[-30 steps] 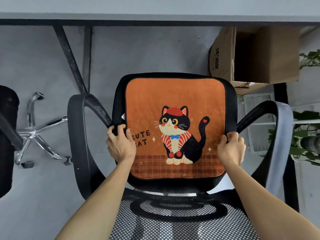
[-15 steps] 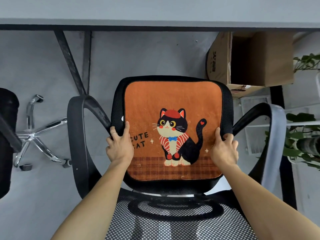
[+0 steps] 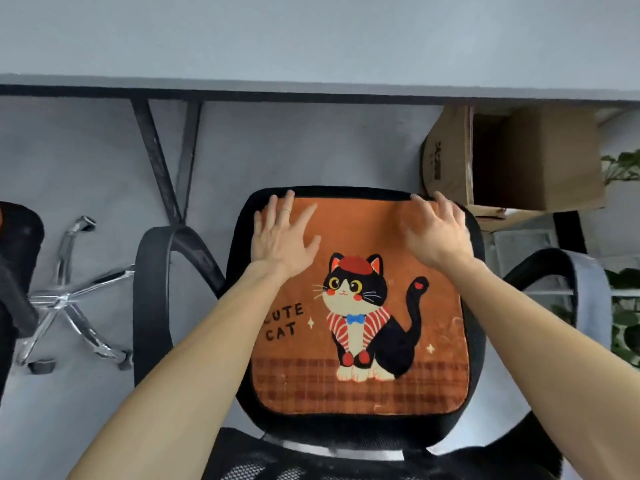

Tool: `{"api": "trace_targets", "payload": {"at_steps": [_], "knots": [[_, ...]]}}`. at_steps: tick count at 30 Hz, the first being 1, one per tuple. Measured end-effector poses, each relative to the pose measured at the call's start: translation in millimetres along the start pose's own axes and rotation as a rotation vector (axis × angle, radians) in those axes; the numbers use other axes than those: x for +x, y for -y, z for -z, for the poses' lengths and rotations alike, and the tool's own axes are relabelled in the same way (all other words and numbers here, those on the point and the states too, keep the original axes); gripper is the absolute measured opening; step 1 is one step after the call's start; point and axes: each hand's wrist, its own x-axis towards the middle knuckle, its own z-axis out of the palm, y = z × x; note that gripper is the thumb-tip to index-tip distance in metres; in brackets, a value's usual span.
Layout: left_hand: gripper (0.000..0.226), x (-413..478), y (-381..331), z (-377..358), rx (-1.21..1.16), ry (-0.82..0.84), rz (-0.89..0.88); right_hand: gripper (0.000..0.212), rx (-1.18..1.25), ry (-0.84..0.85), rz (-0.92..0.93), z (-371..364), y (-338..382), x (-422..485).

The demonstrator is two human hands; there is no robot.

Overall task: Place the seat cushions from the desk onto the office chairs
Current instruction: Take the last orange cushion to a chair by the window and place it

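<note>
An orange seat cushion (image 3: 360,386) with a black cat and the words "CUTE CAT" lies flat on the seat of a black office chair (image 3: 476,362). My left hand (image 3: 282,237) lies flat with spread fingers on the cushion's far left corner. Over the far right corner is my right hand (image 3: 438,233), fingers straight and reaching the cushion's far edge. Neither hand grips anything. The chair's mesh backrest (image 3: 311,462) shows at the bottom of the view.
A grey desk (image 3: 311,39) runs across the top, with black legs (image 3: 156,161) beneath it. A cardboard box (image 3: 540,157) sits under the desk at right. Another chair's chrome base (image 3: 69,299) stands at left. Green plants (image 3: 623,327) are at the right edge.
Both hands let go of the cushion's side edges and moved forward to its far corners, now lying flat on it. The view came closer to the chair.
</note>
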Motion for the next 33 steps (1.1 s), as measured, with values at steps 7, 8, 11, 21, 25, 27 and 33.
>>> {"api": "trace_targets", "payload": {"at_steps": [7, 8, 11, 21, 25, 27, 33], "knots": [[0.07, 16, 21, -50, 0.066, 0.022, 0.044, 0.071, -0.134, -0.025, 0.045, -53, -37, 17], [0.07, 19, 20, -51, 0.073, 0.011, 0.047, 0.071, -0.131, -0.036, 0.035, -54, -36, 18], [0.07, 22, 18, -46, 0.135, 0.043, 0.059, 0.072, -0.139, -0.009, 0.013, -49, -30, 22], [0.077, -100, -26, -76, -0.026, 0.156, 0.029, 0.08, 0.058, 0.027, -0.183, -82, -31, -123], [0.088, -165, -38, -94, -0.013, 0.342, 0.062, 0.084, 0.029, 0.255, -0.32, -106, -31, -195], [0.095, -186, -46, -93, -0.007, 0.435, 0.053, 0.093, 0.057, 0.37, -0.361, -102, -24, -210], [0.127, -189, -41, -93, 0.035, 0.569, 0.048, 0.124, 0.119, 0.449, -0.367, -110, -23, -221]]}}
